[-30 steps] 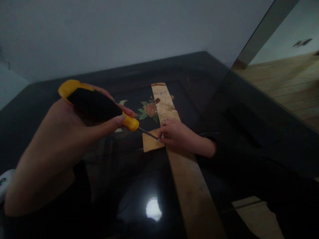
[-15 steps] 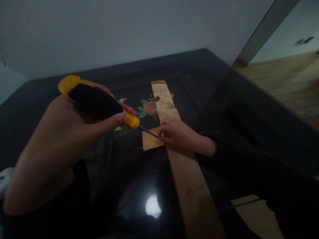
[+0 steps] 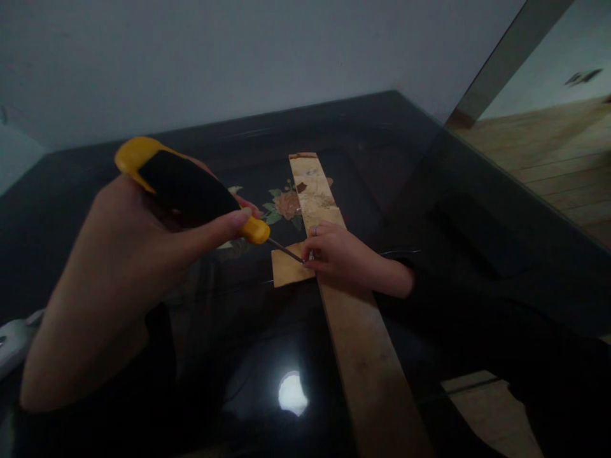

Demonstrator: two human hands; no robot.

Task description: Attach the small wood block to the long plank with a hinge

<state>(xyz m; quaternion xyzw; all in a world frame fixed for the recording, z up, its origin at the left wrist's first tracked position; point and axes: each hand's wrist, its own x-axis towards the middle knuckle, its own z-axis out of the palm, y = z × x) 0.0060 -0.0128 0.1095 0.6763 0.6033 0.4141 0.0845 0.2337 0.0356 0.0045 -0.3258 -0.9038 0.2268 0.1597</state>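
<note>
My left hand (image 3: 128, 254) is wrapped round the yellow-and-black handle of a screwdriver (image 3: 191, 183), its thumb lying along the front of the grip. The metal shaft slants down to the right, and its tip meets the fingertips of my right hand (image 3: 344, 257). Those fingers are pinched together; whatever they hold is too small and dark to name. Beneath them lies a long wooden board (image 3: 365, 356), running from the near edge of the view toward the back. A small square piece of wood (image 3: 289, 267) sits at the board's left side, under the screwdriver tip.
The dark glossy table (image 3: 258, 356) carries a printed flower (image 3: 286, 205) and a bright light reflection. A white object (image 3: 14, 343) is partly visible at the left edge. Behind the table stands a pale wall (image 3: 238, 63). Wooden floor (image 3: 548, 146) shows at the right.
My left hand and the screwdriver handle have shifted slightly to the right. The screwdriver tip stays at my right fingertips, and the board lies as before.
</note>
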